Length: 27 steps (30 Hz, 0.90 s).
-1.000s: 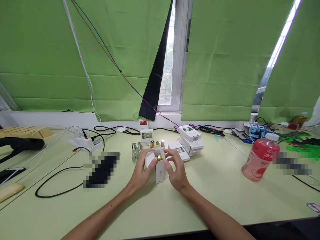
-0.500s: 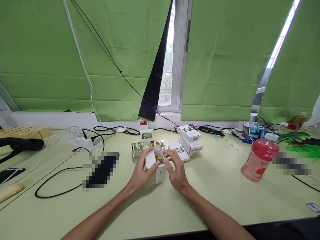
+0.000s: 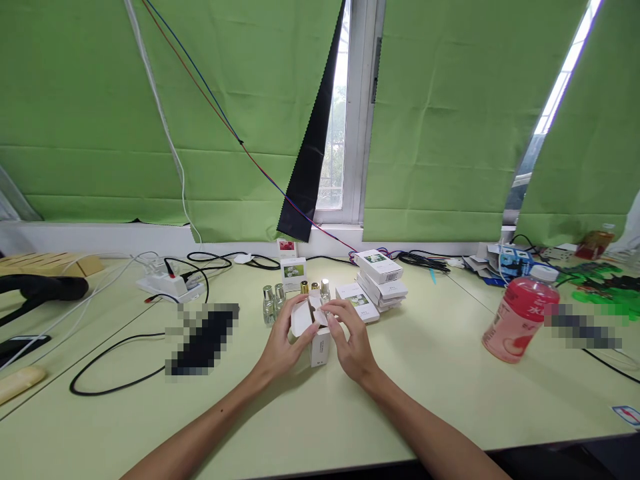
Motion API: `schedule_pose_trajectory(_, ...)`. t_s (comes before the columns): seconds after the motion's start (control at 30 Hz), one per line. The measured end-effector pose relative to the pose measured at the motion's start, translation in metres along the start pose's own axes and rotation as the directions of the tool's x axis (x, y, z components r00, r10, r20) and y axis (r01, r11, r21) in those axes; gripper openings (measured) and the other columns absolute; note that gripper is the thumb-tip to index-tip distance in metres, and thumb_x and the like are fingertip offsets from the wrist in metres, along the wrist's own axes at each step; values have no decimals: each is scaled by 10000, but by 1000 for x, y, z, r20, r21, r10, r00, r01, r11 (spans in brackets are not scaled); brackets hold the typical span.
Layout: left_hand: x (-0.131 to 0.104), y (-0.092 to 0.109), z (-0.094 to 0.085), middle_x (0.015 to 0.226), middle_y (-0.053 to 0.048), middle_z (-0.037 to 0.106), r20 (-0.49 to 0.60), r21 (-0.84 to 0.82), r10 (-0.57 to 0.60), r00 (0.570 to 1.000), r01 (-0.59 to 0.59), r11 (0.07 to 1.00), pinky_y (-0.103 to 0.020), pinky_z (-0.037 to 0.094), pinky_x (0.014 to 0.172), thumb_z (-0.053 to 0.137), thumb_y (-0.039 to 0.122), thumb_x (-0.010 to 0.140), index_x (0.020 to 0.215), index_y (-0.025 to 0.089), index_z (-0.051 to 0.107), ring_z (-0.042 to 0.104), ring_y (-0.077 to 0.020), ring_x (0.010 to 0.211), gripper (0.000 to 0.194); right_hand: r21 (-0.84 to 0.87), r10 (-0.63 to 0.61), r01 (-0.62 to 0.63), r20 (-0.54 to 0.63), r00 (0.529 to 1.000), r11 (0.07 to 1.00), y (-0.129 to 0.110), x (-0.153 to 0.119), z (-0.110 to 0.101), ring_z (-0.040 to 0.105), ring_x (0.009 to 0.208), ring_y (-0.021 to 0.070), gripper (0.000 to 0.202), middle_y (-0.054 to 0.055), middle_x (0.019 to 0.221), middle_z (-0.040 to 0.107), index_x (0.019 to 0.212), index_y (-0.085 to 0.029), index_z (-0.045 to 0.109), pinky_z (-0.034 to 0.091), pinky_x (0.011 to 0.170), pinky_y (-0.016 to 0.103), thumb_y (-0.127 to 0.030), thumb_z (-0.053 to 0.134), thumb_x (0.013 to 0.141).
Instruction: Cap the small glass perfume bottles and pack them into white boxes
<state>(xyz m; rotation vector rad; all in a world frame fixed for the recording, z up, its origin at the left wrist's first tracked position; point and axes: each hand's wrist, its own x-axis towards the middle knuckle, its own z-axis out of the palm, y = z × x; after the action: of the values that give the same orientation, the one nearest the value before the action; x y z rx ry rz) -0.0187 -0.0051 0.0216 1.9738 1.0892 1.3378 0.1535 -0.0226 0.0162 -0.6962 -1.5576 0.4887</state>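
A small white carton [image 3: 320, 348] stands upright on the table between my hands, its top flaps raised. My left hand [image 3: 286, 339] is closed around the carton's left side, thumb at the front edge. At the upper right, my right hand [image 3: 354, 335] pinches a small flap at the opening with thumb and fingertips. The inside of the carton is mostly hidden by flaps and fingers. Just behind are small glass bottles with silver caps [image 3: 273, 301], gold-capped bottles [image 3: 305, 287] and another silver-capped bottle [image 3: 325, 289], partly covered by my hands.
White boxes [image 3: 383, 288] are stacked behind my right hand, with a flat box [image 3: 358, 301] beside them. Two small picture boxes [image 3: 293, 272] stand behind the bottles. A pink drink bottle [image 3: 521, 315] is at the right. A power strip [image 3: 173, 285] and cables lie left.
The gold cap seen inside the carton is now covered by a side flap that has folded inward under my fingers. Both hands have stayed nearly in place.
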Motion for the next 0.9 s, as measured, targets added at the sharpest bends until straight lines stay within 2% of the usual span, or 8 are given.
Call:
schedule_pose_trajectory(0.37, 0, -1, 0, 1373, -109, 565, -5, -7, 2, 1000, -2, 1000, -424, 458, 1063, 628, 466, 882, 1304, 248, 491, 552, -290, 1272, 494, -5, -6, 6, -18, 1000, 1000, 1, 0, 1, 621, 1083, 229, 277, 101, 1113, 645, 1091, -234, 712, 548, 847, 359, -321, 459, 1021)
schedule_pose_trajectory(0.53, 0, -2, 0, 1271, -93, 606, -17, -9, -4, 1000, 4, 1000, -396, 505, 976, 630, 451, 884, 1254, 249, 484, 593, -273, 1188, 446, -15, -3, 3, -14, 1000, 1000, 2, -1, 1, 619, 1080, 227, 275, 102, 1120, 643, 1089, -225, 706, 545, 864, 363, -317, 455, 1023)
schedule_pose_trajectory(0.9, 2, 0, -2, 1232, -88, 604, -3, 57, 56, 998, -56, 997, -400, 507, 981, 611, 457, 904, 1223, 253, 596, 583, -278, 1187, 379, -13, -2, 2, -19, 1000, 1000, 1, 0, 1, 621, 1084, 227, 276, 101, 1122, 641, 1091, -233, 709, 552, 849, 358, -327, 458, 1024)
